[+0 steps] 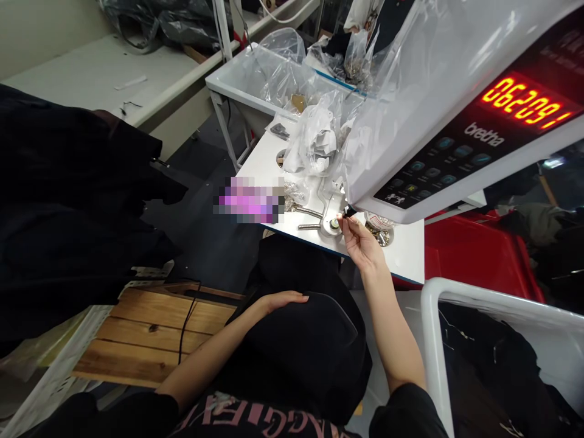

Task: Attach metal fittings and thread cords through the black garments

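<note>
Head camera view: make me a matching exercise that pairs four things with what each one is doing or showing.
Things:
1. left hand
2. right hand
3. readout on the control panel
4. red plastic bin

States:
A. showing glowing red digits
B. resting on black fabric
C. standing just beyond the edge of the white table
D. holding a small black item

Right pairs: 1-B, 2-D, 3-A, 4-C.
</note>
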### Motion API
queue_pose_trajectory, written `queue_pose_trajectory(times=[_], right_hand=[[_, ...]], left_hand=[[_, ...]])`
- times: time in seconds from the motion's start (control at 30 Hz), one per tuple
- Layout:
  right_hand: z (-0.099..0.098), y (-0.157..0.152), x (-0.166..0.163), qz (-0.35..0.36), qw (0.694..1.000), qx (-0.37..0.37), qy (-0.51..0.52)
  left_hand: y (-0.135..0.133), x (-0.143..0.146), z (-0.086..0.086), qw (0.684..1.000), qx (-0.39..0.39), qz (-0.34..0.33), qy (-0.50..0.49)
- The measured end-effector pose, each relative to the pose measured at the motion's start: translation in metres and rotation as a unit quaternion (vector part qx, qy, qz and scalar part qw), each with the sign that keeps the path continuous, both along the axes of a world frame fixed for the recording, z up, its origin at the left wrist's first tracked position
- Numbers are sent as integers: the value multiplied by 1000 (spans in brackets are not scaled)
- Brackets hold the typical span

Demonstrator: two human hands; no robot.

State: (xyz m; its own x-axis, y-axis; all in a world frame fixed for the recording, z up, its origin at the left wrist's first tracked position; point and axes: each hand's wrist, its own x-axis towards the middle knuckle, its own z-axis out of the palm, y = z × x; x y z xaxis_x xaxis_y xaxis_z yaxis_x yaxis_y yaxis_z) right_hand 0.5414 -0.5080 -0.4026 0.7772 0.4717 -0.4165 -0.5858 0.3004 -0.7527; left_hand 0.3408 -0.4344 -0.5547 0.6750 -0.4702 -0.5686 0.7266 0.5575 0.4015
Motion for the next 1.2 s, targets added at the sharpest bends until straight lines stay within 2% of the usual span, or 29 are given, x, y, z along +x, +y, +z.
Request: queue_pose_trajectory(times=[0.17,0.33,0.6,0.73,0.97,1.2], right_hand=[[0,-2,0,8,998,-3,-66],[0,-2,0,22,993,-11,-112],[-10,1,-5,-9,982,-10,-189],[-10,1,-7,-5,990,-3,-142],[-9,3,-9,-2,998,55,11],[-6,6,-8,-41,997,62,34]], left_hand=[[0,0,2,1000,-3,5,-3],[-1,0,-4,1000,-3,3,-8],[-2,1,-8,1000,-4,0,6],[-2,2,-6,1000,-4,4,9],[-1,2,-5,1000,5,9,27],[-1,1,-1,1000,5,12,25]])
